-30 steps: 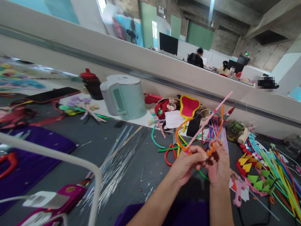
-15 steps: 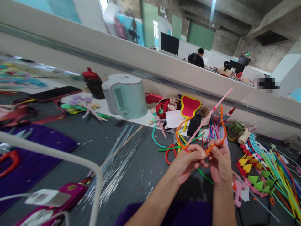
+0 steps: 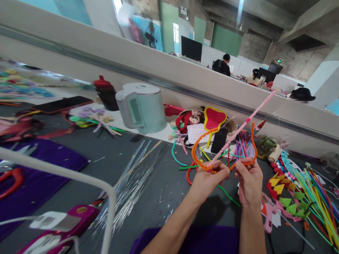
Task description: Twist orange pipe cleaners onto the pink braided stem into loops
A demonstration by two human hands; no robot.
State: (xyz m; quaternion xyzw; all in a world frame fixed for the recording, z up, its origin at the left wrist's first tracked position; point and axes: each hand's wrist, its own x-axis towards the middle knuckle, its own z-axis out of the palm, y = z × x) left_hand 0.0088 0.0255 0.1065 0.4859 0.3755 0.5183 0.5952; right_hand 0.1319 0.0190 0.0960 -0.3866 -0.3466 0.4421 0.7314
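My left hand pinches an orange pipe cleaner close to where it crosses the lower end of a pink twisted pipe cleaner. The pink stem slants up to the right. To the right, my right hand is closed on the same orange pipe cleaner, whose free end curves upward past the fingers. On its other side the orange strand bends round in a wide open loop. Behind my left hand lie orange-handled scissors and a green pipe cleaner on the dark table.
Thin wires spread across the left middle of the table. A pale-blue kettle and a red-lidded bottle stand at the back. A magenta glue gun lies front left, pink pliers on the right. A white tube arches nearby.
My hands have moved slightly apart. The pink stem's tip has swung right and up, and the orange loop has opened wider to the left.
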